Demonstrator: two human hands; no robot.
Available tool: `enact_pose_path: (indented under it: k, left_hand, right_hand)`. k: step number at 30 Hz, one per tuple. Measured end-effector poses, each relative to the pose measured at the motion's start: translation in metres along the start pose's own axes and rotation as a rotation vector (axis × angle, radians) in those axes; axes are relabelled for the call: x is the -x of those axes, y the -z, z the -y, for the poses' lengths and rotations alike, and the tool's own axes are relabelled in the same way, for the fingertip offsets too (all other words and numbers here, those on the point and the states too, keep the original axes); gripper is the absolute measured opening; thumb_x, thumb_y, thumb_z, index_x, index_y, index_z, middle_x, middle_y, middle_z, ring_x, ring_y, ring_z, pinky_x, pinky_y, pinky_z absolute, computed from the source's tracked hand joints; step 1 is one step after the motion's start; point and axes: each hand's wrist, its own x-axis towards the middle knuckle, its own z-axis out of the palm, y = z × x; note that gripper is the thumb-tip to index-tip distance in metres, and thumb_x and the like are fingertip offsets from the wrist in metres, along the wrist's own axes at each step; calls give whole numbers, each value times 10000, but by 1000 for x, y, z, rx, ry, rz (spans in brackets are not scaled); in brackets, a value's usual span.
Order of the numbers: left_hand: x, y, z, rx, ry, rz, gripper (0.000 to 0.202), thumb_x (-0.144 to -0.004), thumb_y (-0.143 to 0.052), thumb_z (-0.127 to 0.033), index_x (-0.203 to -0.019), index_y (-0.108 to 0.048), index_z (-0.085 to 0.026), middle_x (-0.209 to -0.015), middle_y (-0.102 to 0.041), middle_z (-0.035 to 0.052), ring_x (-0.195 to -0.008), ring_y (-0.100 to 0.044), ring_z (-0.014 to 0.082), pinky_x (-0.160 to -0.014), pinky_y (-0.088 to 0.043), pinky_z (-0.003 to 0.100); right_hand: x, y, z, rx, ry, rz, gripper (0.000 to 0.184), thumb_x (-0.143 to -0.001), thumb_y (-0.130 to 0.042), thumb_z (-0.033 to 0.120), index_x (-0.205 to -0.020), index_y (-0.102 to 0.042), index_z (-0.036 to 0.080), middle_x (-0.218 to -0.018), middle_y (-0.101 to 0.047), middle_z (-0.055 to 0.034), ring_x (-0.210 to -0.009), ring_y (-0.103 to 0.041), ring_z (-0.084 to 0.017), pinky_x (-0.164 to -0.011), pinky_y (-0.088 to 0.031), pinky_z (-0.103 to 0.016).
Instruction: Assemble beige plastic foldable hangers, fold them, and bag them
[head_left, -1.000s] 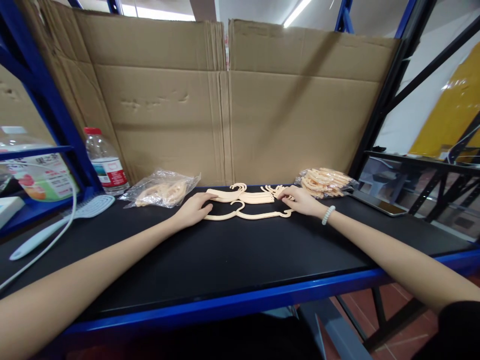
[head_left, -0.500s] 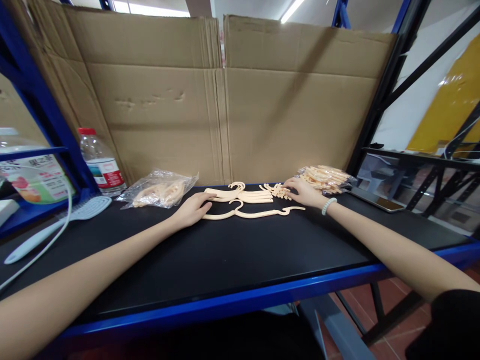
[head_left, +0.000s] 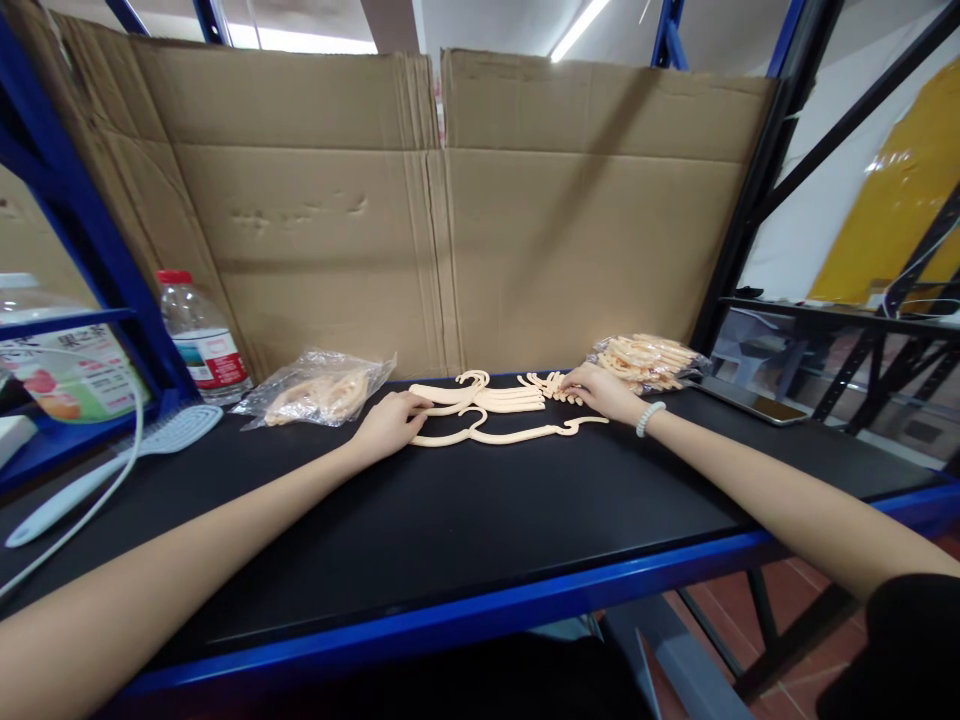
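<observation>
My left hand [head_left: 388, 425] is closed in a pinch on the left end of a cream hanger piece [head_left: 450, 408], which tilts away from the stack of similar hanger pieces [head_left: 514, 400]. In front of the stack, a longer hanger [head_left: 514, 436] lies flat on the black tabletop, a hooked end piece [head_left: 574, 425] at its right end. My right hand [head_left: 602, 392] rests over a row of small hooked pieces [head_left: 551, 385], its fingers bent down at them. Whether it grips one of them is hidden.
Clear bags of cream pieces lie at the left [head_left: 322, 388] and right [head_left: 645, 360]. Beyond are a red-capped bottle [head_left: 206, 340], a pale hairbrush [head_left: 176, 425] with a white cable across it, and a phone [head_left: 757, 402]. Cardboard [head_left: 322, 230] stands behind.
My left fingers have closed on one hanger piece, and its left arm has swung toward me, off the stack. My right hand has shifted slightly left over the small pieces.
</observation>
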Motion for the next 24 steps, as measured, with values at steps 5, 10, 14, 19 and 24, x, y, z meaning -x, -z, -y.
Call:
enact_pose_path:
  k: [5, 10, 14, 19, 24]
  left_hand:
    - [2, 2, -7, 27, 39, -8, 189, -786, -489, -277, -804, -650, -180, -868, -700, 83, -809, -644, 239, -744, -493, 352]
    - [5, 3, -8, 63, 64, -56, 130, -812, -473, -253, -839, -581, -186, -889, -692, 71, -837, -647, 227, -754, -482, 337]
    - [6, 4, -10, 95, 73, -129, 70, -812, -488, -254, -813, -529, -197, -874, -675, 62, -830, -635, 233, -753, -476, 353]
    - [10, 8, -15, 162, 49, -188, 43, -812, -482, -219, -842, -496, -191, -887, -641, 61, -845, -618, 221, -763, -476, 358]
    - [17, 12, -21, 251, -15, -162, 205, -846, -431, -209, -1031, -518, -191, -980, -600, 58, -844, -618, 190, -793, -475, 349]
  right_hand:
    - [-2, 6, 6, -58, -79, -163, 228, -871, -454, 177, -907, -679, 185, -917, -699, -72, -863, -632, -202, -829, -487, -372]
    - [-3, 14, 13, -240, -328, -362, 234, -871, -470, 271, -903, -670, 153, -635, -660, -39, -610, -636, -177, -705, -526, -357]
    - [-4, 20, 22, -505, -446, -470, 244, -841, -503, 328, -869, -634, 124, -797, -675, -96, -658, -671, -187, -593, -551, -323]
    - [-2, 30, 45, -683, -476, -517, 228, -748, -628, 350, -793, -642, 127, -835, -692, -109, -772, -692, -217, -668, -581, -335]
    - [4, 25, 63, -948, -545, -463, 271, -669, -699, 367, -779, -644, 125, -760, -693, -93, -710, -678, -191, -694, -579, -339]
